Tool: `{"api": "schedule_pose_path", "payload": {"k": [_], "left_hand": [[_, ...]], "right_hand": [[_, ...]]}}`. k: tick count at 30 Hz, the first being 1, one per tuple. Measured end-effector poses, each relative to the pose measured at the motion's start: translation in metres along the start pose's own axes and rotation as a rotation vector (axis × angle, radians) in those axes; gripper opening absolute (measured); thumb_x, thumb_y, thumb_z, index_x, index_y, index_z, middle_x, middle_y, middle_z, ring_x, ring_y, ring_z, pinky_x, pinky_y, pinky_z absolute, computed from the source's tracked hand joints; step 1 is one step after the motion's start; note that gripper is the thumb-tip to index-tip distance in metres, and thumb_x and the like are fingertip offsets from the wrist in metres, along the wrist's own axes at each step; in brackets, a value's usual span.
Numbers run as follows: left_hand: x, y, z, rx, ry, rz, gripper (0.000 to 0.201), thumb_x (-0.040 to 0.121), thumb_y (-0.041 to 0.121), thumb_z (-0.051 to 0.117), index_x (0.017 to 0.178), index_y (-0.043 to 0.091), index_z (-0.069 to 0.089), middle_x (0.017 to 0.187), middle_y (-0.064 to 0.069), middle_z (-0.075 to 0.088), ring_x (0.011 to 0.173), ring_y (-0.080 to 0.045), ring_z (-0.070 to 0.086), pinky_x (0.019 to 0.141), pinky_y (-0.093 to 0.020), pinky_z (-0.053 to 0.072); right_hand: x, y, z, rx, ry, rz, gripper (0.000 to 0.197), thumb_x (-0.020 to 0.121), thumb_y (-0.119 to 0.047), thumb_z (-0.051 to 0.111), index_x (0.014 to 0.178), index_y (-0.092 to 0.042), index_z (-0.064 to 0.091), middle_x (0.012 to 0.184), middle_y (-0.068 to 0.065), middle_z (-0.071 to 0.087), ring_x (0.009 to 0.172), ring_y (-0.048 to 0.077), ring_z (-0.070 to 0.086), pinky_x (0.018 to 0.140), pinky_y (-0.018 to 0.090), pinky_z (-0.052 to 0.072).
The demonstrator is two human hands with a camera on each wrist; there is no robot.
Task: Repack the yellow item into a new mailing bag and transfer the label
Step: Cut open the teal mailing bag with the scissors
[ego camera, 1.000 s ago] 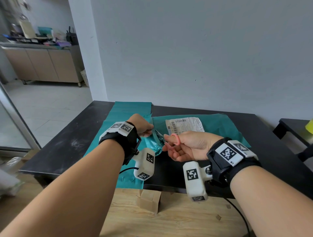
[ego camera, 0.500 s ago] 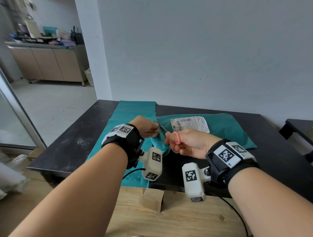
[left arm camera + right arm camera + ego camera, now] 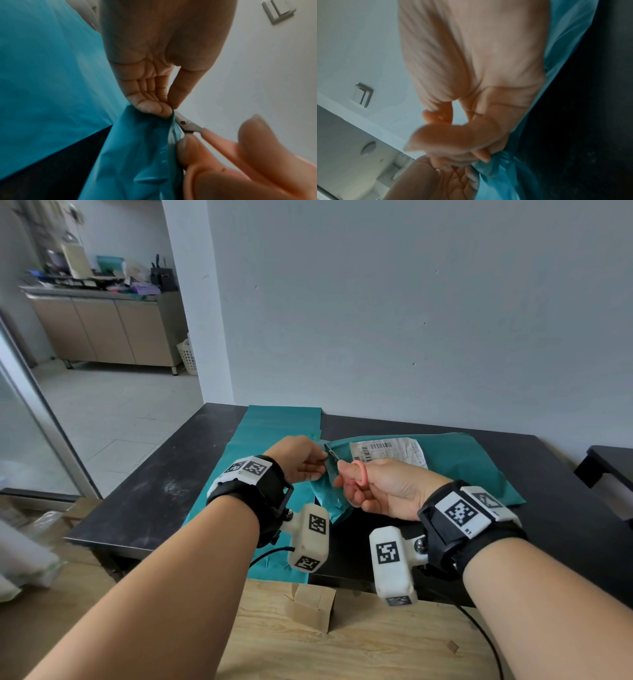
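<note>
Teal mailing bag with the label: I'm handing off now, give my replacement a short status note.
Left hand pinches the lifted edge of the labelled teal bag.
Right hand holds pink-handled scissors, blades at that edge beside the left fingers.
Label is still stuck on this bag; a second teal bag lies flat on the black table.
Done: cut under way. Yellow item not visible.
Left: open bag, remove item, repack, move label.
</note>
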State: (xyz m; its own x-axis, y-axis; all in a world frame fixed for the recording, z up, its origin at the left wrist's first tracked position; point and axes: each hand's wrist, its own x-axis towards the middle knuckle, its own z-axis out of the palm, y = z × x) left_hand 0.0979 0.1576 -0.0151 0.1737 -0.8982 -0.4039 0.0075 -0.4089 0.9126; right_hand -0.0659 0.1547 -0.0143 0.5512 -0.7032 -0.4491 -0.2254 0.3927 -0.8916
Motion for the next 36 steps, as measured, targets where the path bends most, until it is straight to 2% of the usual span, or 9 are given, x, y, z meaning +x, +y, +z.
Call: {"api": "schedule_pose_path", "payload": {"k": [4, 7, 10, 13, 17, 21, 25, 31, 36], "left_hand": [[0.0, 0.002, 0.0, 0.025, 0.034, -0.003, 0.017, 0.091, 0.005, 0.05, 0.074, 0.003, 0.056, 0.069, -0.008, 0.054, 0.058, -0.017, 0.052, 0.061, -0.025, 0.049], [0.007, 0.006, 0.001, 0.111, 0.148, 0.041, 0.02, 0.087, 0.015, 0.056, 0.07, 0.005, 0.054, 0.06, -0.006, 0.051, 0.044, -0.015, 0.045, 0.045, -0.019, 0.043], [0.015, 0.008, 0.005, 0.271, 0.195, 0.069, 0.023, 0.086, 0.012, 0.059, 0.065, 0.008, 0.052, 0.054, -0.003, 0.049, 0.034, -0.012, 0.04, 0.037, -0.015, 0.036], [0.022, 0.008, 0.008, 0.388, 0.183, 0.082, 0.029, 0.09, 0.012, 0.056, 0.061, 0.01, 0.051, 0.057, -0.004, 0.052, 0.039, -0.012, 0.043, 0.04, -0.019, 0.037], [0.024, 0.006, 0.007, 0.369, 0.149, 0.099, 0.033, 0.097, 0.011, 0.05, 0.064, 0.01, 0.048, 0.042, 0.002, 0.054, 0.045, -0.013, 0.05, 0.046, -0.022, 0.043], [0.015, 0.004, 0.005, 0.215, 0.131, 0.164, 0.025, 0.098, 0.007, 0.049, 0.073, 0.008, 0.049, 0.061, -0.004, 0.055, 0.029, -0.001, 0.052, 0.044, -0.021, 0.051], [0.01, 0.001, 0.006, 0.12, 0.112, 0.186, 0.02, 0.096, 0.005, 0.051, 0.076, 0.008, 0.051, 0.067, -0.007, 0.056, 0.031, -0.003, 0.054, 0.041, -0.017, 0.051], [0.005, 0.003, 0.005, 0.086, 0.066, 0.185, 0.02, 0.096, 0.005, 0.051, 0.077, 0.007, 0.051, 0.064, -0.008, 0.054, 0.03, -0.003, 0.053, 0.04, -0.016, 0.05], [0.003, 0.005, 0.005, 0.122, 0.029, 0.187, 0.022, 0.098, 0.002, 0.046, 0.077, 0.007, 0.049, 0.061, -0.007, 0.054, 0.031, -0.001, 0.053, 0.047, -0.019, 0.05]], "right_hand": [[0.002, 0.002, 0.001, -0.009, 0.035, -0.021, 0.025, 0.092, -0.03, 0.06, 0.093, -0.005, 0.06, 0.055, -0.003, 0.052, 0.043, 0.002, 0.048, 0.036, 0.011, 0.042], [0.001, 0.005, -0.001, -0.031, 0.041, -0.019, 0.024, 0.092, -0.03, 0.06, 0.091, -0.005, 0.061, 0.052, -0.004, 0.053, 0.042, 0.002, 0.048, 0.036, 0.011, 0.042], [0.001, 0.006, -0.003, -0.033, 0.04, -0.018, 0.025, 0.091, -0.03, 0.061, 0.09, -0.005, 0.061, 0.051, -0.004, 0.054, 0.042, 0.002, 0.049, 0.036, 0.011, 0.043], [0.0, 0.007, -0.007, -0.001, 0.008, -0.001, 0.026, 0.091, -0.03, 0.061, 0.091, -0.004, 0.061, 0.054, -0.003, 0.055, 0.044, 0.002, 0.051, 0.037, 0.012, 0.045], [0.0, 0.006, -0.009, 0.054, -0.079, 0.034, 0.036, 0.086, -0.038, 0.061, 0.097, -0.003, 0.059, 0.062, 0.002, 0.057, 0.051, 0.008, 0.055, 0.042, 0.016, 0.051], [0.002, 0.003, -0.005, 0.091, -0.103, 0.048, 0.04, 0.082, -0.041, 0.062, 0.097, -0.003, 0.059, 0.064, 0.003, 0.058, 0.056, 0.01, 0.055, 0.044, 0.017, 0.052], [0.004, 0.001, -0.003, 0.117, -0.094, 0.034, 0.043, 0.077, -0.042, 0.065, 0.097, -0.004, 0.059, 0.064, 0.002, 0.058, 0.055, 0.009, 0.056, 0.046, 0.017, 0.053], [0.003, -0.001, -0.002, 0.089, -0.008, -0.027, 0.029, 0.092, -0.033, 0.058, 0.092, -0.004, 0.059, 0.059, -0.001, 0.054, 0.046, 0.004, 0.052, 0.038, 0.013, 0.046], [0.0, 0.003, -0.003, 0.1, -0.017, -0.049, 0.026, 0.091, -0.03, 0.059, 0.093, -0.004, 0.059, 0.06, 0.0, 0.054, 0.046, 0.004, 0.052, 0.038, 0.013, 0.047]]}}
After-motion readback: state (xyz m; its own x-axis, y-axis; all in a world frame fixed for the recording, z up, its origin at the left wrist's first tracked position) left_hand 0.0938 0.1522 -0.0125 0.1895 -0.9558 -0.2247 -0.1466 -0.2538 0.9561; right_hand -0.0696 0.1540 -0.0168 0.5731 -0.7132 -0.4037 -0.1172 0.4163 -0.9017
